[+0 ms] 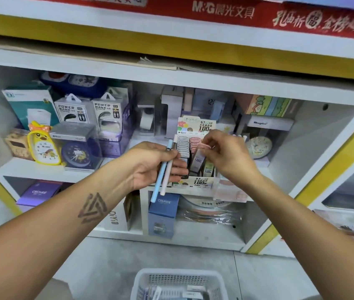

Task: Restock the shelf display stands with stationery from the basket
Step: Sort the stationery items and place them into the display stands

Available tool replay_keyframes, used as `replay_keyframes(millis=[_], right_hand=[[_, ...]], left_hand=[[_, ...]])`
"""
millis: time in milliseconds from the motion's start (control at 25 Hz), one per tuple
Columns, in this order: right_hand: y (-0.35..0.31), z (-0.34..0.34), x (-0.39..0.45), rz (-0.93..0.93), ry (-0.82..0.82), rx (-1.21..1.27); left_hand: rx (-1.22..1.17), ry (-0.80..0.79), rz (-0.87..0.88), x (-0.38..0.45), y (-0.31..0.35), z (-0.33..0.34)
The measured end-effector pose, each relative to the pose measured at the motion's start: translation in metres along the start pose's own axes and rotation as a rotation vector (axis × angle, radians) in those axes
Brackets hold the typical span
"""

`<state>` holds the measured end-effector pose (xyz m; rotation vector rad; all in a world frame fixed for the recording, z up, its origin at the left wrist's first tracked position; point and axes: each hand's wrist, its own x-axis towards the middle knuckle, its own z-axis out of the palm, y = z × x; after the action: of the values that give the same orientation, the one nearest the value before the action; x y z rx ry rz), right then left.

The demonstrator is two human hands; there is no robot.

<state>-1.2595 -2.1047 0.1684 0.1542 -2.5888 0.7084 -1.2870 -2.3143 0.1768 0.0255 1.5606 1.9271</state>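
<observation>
Basket (pixel 178 284) cut off by bottom edge; contents too blurred to identify. Left hand (pixel 152 163) hides the stand's (pixel 195 156) left side and the middles of two pens (pixel 161 176). Small print on stand header illegible; right fingertips (pixel 204 141) blurred.

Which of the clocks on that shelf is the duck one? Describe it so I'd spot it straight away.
Look at the white shelf on the left, level with the person's left hand. The duck clock stands upright near the shelf's front edge, just left of a round dark blue clock in a clear box. It alone is bright yellow, with an orange dotted bow on top.
</observation>
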Motion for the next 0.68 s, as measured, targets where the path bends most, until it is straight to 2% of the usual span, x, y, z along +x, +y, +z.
replay_keyframes(millis=[120,200,280,360,400,480,560,680], right_hand=[[0.002,0.008,0.0,-0.105,-0.091,-0.154],[-0.002,0.007,0.002,-0.092,-0.038,-0.162],[-0.014,0.002,0.002,0.103,-0.038,0.157],[-0.026,0.001,0.001,0.301,-0.171,0.604],[-0.029,0.002,-0.001,0.335,-0.207,0.715],[-0.034,-0.001,-0.006,0.345,-0.206,0.78],[-0.033,-0.013,-0.005,0.366,-0.136,0.823],[-0.017,-0.043,-0.003,0.386,0.07,0.824]], left_hand=[[0.016,-0.053,-0.013,0.001,-0.004,-0.001],[0.021,-0.086,-0.014,0.002,-0.005,-0.003],[0.038,-0.111,-0.015,0.001,-0.006,-0.003],[0.072,-0.14,-0.019,0.0,-0.007,-0.001],[0.084,-0.158,-0.024,-0.001,-0.008,0.001],[0.084,-0.197,-0.037,-0.001,-0.011,0.004],[0.057,-0.202,-0.026,0.0,-0.012,0.006],[0.068,-0.067,0.053,0.005,-0.012,0.007]])
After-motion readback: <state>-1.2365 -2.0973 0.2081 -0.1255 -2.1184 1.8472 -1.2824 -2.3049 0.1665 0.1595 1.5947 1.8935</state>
